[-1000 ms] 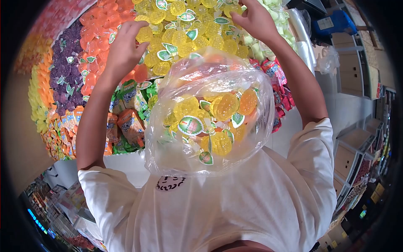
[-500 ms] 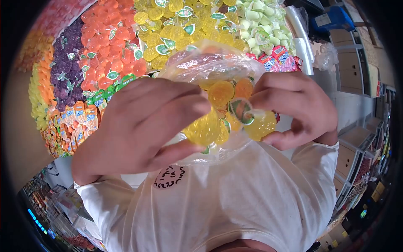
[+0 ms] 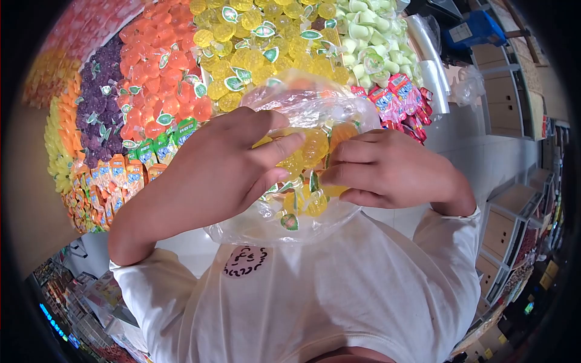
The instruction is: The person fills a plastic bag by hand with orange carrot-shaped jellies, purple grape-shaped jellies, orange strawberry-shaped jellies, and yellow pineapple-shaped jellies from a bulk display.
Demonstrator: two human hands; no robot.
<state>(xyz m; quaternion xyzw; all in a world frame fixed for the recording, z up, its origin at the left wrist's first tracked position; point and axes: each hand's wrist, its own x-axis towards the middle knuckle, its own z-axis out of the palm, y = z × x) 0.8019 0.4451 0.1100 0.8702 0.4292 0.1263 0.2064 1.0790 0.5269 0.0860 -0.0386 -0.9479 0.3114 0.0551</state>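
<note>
A clear plastic bag (image 3: 254, 225) is in front of my chest, with yellow fruit jellies (image 3: 315, 147) and an orange jelly (image 3: 344, 133) in it. Small green leaf tags hang from several of them. My left hand (image 3: 212, 163) reaches in from the left, its index finger and thumb closed around a yellow jelly (image 3: 292, 164). From the right, my right hand (image 3: 393, 169) has its fingers curled down among the jellies below the orange one. A bit of yellow shows between its fingers and thumb; most of that piece is hidden.
Behind the bag lie heaps of red jellies (image 3: 154, 75), yellow jellies (image 3: 254, 42), purple jellies (image 3: 100, 103) and pale green pieces (image 3: 369, 36). Orange packets (image 3: 115, 175) and pink packets (image 3: 402, 97) line the front edge. Clear plastic rolls (image 3: 426, 57) and a blue object (image 3: 475, 30) stand right.
The yellow jelly in my right hand has gone from beside the bag down among the others. My left hand has shifted slightly left, and the bag's front now shows more.
</note>
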